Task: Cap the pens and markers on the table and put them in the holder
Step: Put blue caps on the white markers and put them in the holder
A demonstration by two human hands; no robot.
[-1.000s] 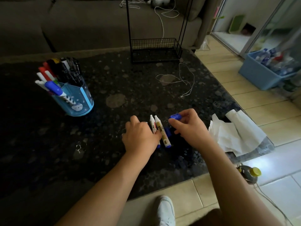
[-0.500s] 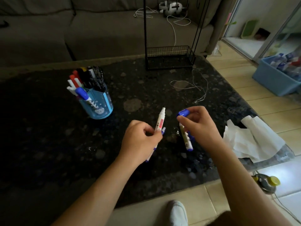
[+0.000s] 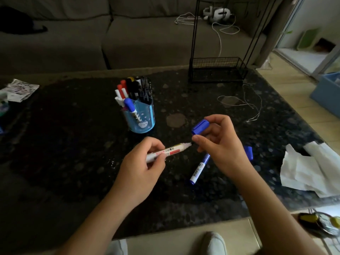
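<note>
I see a dim room. A grey sofa (image 3: 128, 39) stands behind a table (image 3: 55, 144) with a dark, speckled stone top. At the table's far edge stands a black wire rack (image 3: 218, 70), and a white cable (image 3: 219, 39) lies on the sofa seat behind it. To the right the floor (image 3: 287, 92) has pale wood-look boards, where a blue plastic bin (image 3: 327, 96) stands. Daylight comes through a doorway (image 3: 309, 57) at far right.

l hand (image 3: 141, 168) has lifted marker (image 3: 170, 150) off table (image 3: 73, 144), tip now by blue cap (image 3: 200, 127) in r hand (image 3: 220, 146).
</note>
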